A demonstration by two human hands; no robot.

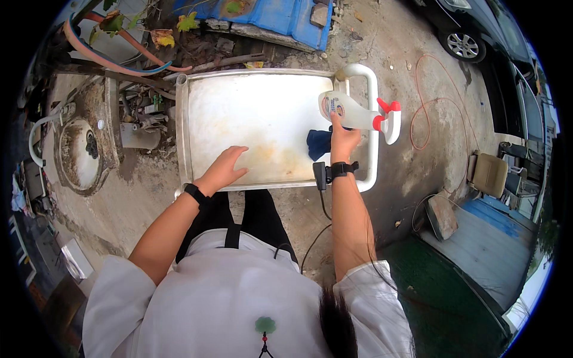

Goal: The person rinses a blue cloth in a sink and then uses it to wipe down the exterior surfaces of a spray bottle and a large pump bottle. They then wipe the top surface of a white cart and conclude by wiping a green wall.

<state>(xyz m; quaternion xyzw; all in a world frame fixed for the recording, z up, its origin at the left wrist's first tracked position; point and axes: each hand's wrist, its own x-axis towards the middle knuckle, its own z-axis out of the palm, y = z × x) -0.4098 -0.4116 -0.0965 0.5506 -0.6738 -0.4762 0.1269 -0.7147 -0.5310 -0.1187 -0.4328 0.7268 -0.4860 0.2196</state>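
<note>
A white cart top [250,113] with a raised rim lies before me, its surface stained yellow-brown near my side. My right hand [345,141] is closed around a clear spray bottle [358,116] with a red and white trigger head. The bottle lies tilted on its side over the cart's right end, its head out past the white tube handle [373,158]. Part of the gripping fingers is hidden behind it. Beside that hand, a crumpled dark blue cloth [319,145] rests on the cart. My left hand [222,171] hovers at the near edge, fingers apart, holding nothing.
A dirty washbasin [80,156] stands at the left. Behind the cart lie a hose [113,62], plant leaves and a blue sheet [268,21]. A thin red hose [421,119] loops over the concrete at right, near a parked car [465,42]. Cables hang beside my right arm.
</note>
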